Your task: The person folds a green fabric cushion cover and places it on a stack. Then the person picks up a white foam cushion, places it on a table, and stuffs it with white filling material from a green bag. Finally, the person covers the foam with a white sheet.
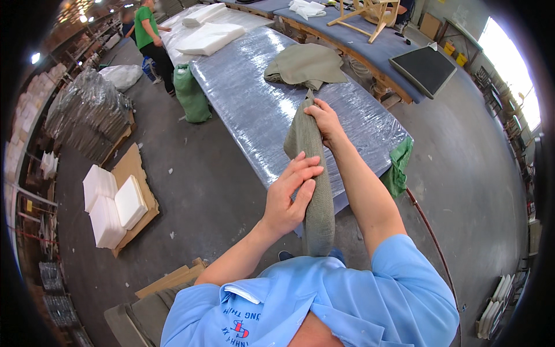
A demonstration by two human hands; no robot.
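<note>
A grey-green fabric-covered cushion (319,217) stands edge-on in front of my body, its lower end close to my shirt. Its far end narrows to a loose fabric corner at the table edge. My right hand (326,122) is closed around the cover near that far end, thumb on top. Against the cushion's left side lies my left hand (290,195), open, with fingers stretched out over the fabric. Beyond the right hand, a pile of matching grey-green fabric covers (303,65) rests on the plastic-wrapped table (243,92).
White foam pads (211,39) lie on the table's far end, near a person in green (145,26). A green sack (191,95) stands left of the table. Foam blocks (107,199) sit on cardboard at left. A hose (430,231) runs along the floor at right.
</note>
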